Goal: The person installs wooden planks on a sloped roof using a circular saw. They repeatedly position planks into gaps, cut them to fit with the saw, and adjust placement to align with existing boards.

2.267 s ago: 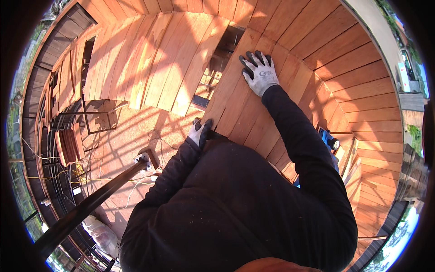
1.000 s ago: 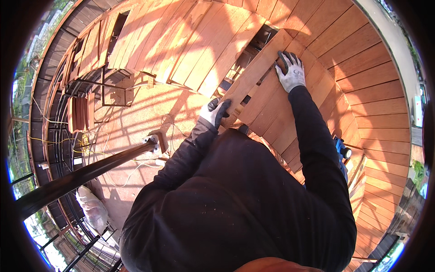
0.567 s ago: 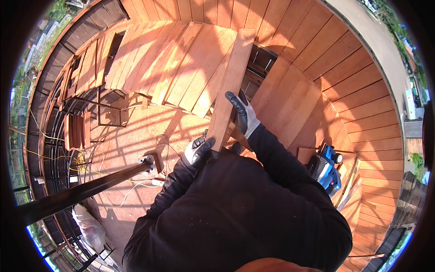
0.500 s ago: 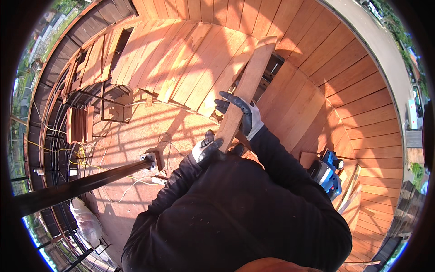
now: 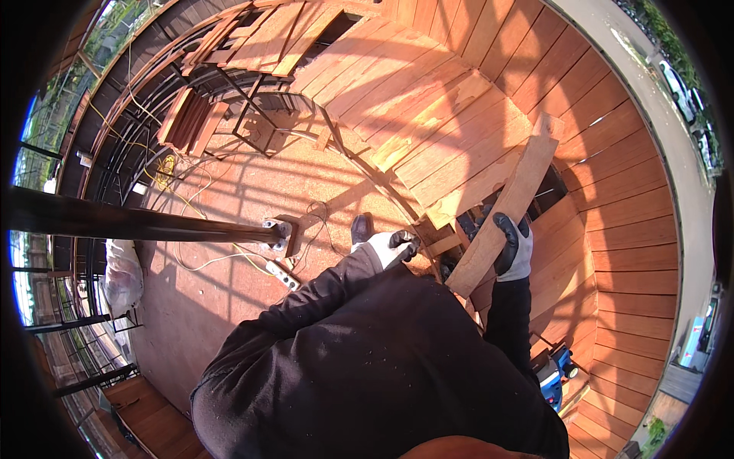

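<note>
Nearest the body, the left hand had come off the loose board, fingers curled, whether around anything I couldn't tell. That left the right hand alone holding the board, its grip closed on the right edge, aslant over a gap in the planks. Farther left sat a whitish bag, contents unclear.

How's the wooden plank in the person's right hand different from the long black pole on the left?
The plank is flat, while the pole looks round. The plank is reddish-brown wood, but the pole is black and shiny. The gloved right hand grips the plank, while no hand touches the pole. Both are long and thin.
</note>
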Demonstrator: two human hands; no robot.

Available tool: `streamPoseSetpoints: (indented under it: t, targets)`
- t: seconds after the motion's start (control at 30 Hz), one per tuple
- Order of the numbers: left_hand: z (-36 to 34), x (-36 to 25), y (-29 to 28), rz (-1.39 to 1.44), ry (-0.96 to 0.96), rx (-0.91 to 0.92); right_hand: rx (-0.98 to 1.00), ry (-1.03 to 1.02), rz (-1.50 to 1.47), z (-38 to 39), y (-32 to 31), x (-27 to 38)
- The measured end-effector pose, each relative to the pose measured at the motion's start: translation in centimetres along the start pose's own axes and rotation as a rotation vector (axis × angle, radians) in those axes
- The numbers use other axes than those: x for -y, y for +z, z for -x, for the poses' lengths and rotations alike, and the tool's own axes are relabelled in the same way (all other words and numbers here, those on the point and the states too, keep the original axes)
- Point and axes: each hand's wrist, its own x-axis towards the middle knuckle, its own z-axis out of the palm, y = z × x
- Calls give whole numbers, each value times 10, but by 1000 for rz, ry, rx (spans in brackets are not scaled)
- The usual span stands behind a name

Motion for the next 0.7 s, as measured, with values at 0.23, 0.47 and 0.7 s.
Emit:
streamPoseSetpoints:
  t: [0.23,0.47,0.7]
  targets:
    - [-15,-54,-88,345,-3,-186,-106,8,-13,-34,86,-13]
    - [-103,-51,-266,499,-179,-641,-82,-103,-29,-107,189,-51]
    - [-125,-35,-307,624,-298,-587,-131,-36,-68,-122,225,-72]
